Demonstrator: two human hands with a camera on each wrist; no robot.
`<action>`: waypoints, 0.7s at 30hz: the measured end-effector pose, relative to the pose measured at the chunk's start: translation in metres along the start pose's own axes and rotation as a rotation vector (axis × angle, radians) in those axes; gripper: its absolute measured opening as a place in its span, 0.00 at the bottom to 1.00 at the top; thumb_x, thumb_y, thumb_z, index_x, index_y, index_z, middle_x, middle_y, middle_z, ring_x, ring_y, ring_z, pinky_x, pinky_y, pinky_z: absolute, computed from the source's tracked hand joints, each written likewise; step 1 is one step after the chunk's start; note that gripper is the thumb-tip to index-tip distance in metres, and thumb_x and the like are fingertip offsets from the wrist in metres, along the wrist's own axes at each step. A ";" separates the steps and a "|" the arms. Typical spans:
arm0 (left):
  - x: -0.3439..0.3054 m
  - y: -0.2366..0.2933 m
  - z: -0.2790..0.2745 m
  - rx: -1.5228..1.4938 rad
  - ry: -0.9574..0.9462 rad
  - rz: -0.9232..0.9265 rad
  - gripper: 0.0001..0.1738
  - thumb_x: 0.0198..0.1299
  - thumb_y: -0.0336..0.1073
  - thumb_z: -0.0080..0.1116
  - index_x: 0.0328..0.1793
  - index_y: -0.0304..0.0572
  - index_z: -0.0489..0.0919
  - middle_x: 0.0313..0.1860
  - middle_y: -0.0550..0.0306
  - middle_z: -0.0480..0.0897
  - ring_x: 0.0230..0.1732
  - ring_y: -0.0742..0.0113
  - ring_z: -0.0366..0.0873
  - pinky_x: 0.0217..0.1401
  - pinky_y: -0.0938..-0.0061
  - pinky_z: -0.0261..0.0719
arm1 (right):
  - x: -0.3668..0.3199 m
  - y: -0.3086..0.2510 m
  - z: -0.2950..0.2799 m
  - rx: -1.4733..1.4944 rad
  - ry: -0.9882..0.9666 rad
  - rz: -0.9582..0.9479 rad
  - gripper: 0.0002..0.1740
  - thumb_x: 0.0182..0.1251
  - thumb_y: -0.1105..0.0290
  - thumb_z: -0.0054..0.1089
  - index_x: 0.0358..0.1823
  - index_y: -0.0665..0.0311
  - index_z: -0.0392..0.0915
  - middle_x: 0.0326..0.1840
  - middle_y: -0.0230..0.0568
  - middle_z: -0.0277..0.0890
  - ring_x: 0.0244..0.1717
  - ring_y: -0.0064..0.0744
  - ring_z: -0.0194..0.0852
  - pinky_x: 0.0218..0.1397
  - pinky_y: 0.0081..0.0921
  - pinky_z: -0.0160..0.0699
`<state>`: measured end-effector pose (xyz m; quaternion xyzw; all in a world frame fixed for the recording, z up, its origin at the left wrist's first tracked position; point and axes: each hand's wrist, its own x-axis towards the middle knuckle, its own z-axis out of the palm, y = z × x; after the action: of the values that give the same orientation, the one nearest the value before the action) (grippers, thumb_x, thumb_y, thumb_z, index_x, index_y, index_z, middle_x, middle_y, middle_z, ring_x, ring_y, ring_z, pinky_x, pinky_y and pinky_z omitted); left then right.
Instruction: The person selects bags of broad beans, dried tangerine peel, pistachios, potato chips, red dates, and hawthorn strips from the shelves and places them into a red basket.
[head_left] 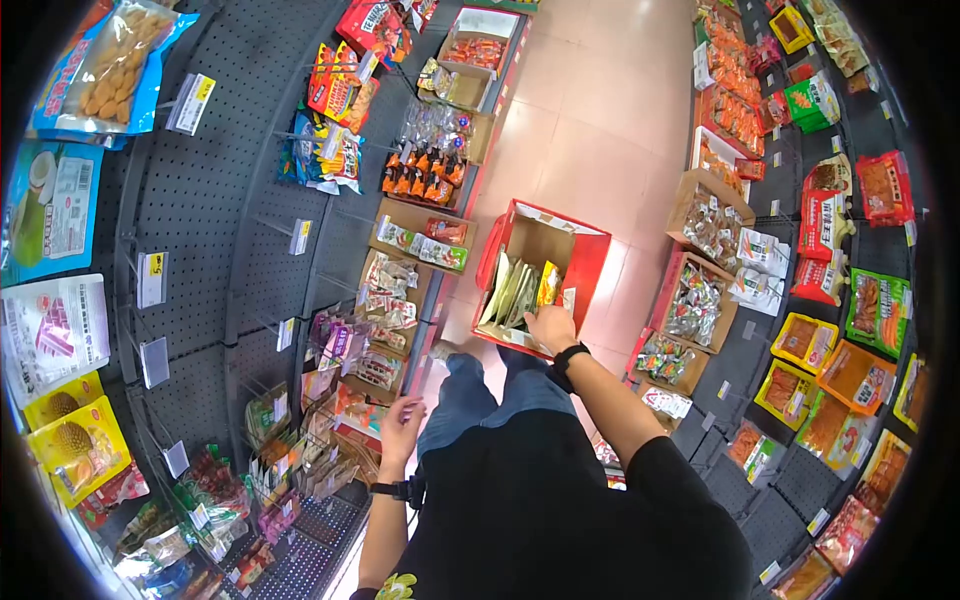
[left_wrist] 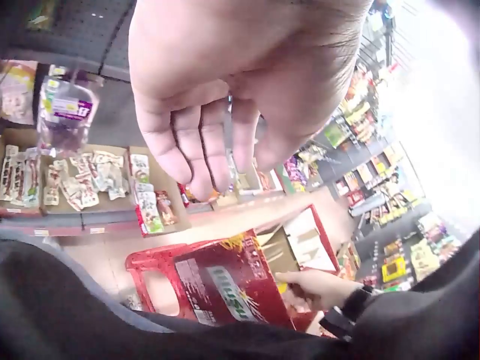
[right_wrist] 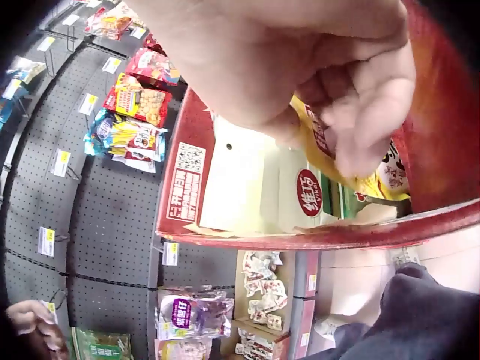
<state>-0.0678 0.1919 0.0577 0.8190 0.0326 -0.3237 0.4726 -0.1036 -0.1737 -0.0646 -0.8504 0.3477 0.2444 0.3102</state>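
A red cardboard box [head_left: 590, 272] stands above a red stool-like frame [left_wrist: 154, 281] in the aisle, with pale green packets [head_left: 512, 290] standing inside. My right hand [head_left: 552, 328] reaches into its near right part. In the right wrist view, the fingers and thumb of my right hand [right_wrist: 330, 82] pinch a yellow packet [right_wrist: 321, 142], partly covered by the hand. A white packet with a red oval [right_wrist: 307, 191] lies beside it. My left hand [head_left: 402, 425] hangs by the left shelves, its fingers loosely bent and holding nothing [left_wrist: 225, 97].
Dark pegboard shelves [head_left: 205, 230] with hanging snack bags line the left. Cartons of small packets [head_left: 425, 235] stand along their lower edge. More cartons [head_left: 710, 215] and snack bags [head_left: 825, 220] fill the right side. Pink floor tiles [head_left: 585, 110] run between them.
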 end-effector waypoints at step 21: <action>0.064 0.131 0.134 0.280 -0.177 0.594 0.35 0.51 0.28 0.69 0.69 0.40 0.75 0.63 0.43 0.81 0.65 0.43 0.78 0.68 0.57 0.76 | -0.146 -0.066 -0.141 1.302 -0.417 0.025 0.17 0.77 0.58 0.56 0.38 0.65 0.83 0.26 0.33 0.81 0.21 0.19 0.76 0.23 0.15 0.69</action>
<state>-0.0368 -0.0027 0.0742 0.8185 -0.2932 -0.2429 0.4302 -0.1196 -0.1700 0.1482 -0.4216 0.3667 0.1480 0.8160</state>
